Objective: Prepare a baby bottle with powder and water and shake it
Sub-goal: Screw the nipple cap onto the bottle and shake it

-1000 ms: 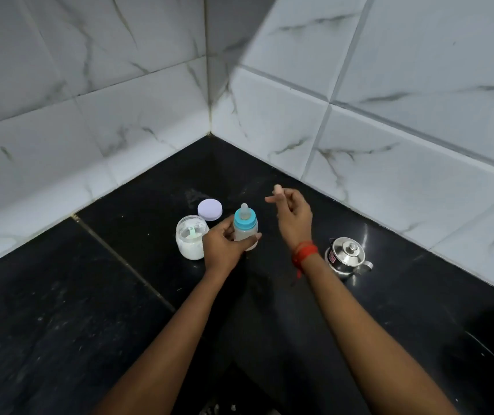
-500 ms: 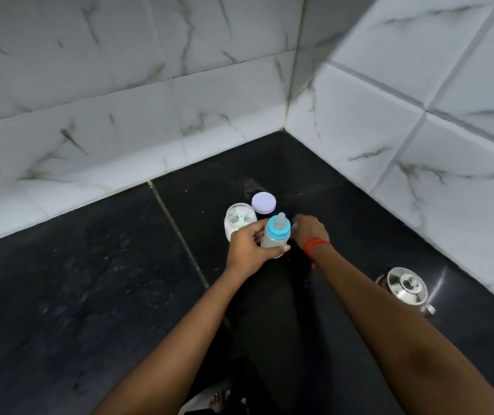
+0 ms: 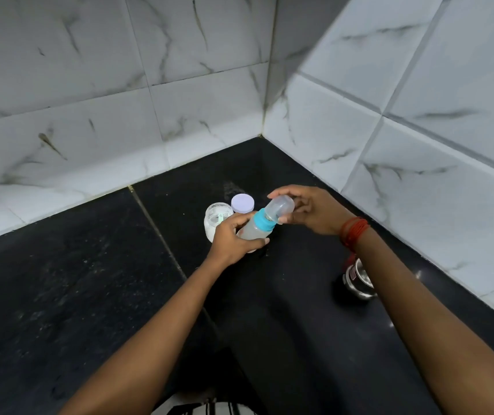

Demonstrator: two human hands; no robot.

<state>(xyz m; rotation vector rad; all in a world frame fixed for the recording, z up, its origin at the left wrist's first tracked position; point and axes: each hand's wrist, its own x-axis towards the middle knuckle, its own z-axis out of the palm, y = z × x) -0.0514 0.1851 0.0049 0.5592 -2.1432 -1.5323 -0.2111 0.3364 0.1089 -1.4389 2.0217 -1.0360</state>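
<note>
My left hand [image 3: 233,238] grips the body of the baby bottle [image 3: 259,227], which has a blue collar and is tilted to the right above the black counter [image 3: 90,295]. A clear cap [image 3: 280,208] sits over the teat, and my right hand [image 3: 308,209] holds that cap between thumb and fingers. Cloudy liquid shows inside the bottle. Just behind my left hand stands the open powder jar [image 3: 216,218], a small scoop lying in it, with its lilac lid [image 3: 242,203] flat on the counter beside it.
A small steel lidded pot [image 3: 358,280] stands at the right, partly hidden by my right forearm. White marble-look tiled walls [image 3: 179,100] meet in a corner close behind the jar.
The bottle has tilted to the right. My right hand came up from beside the bottle's base and now holds a clear cap over the teat, which was bare before. The view has shifted.
</note>
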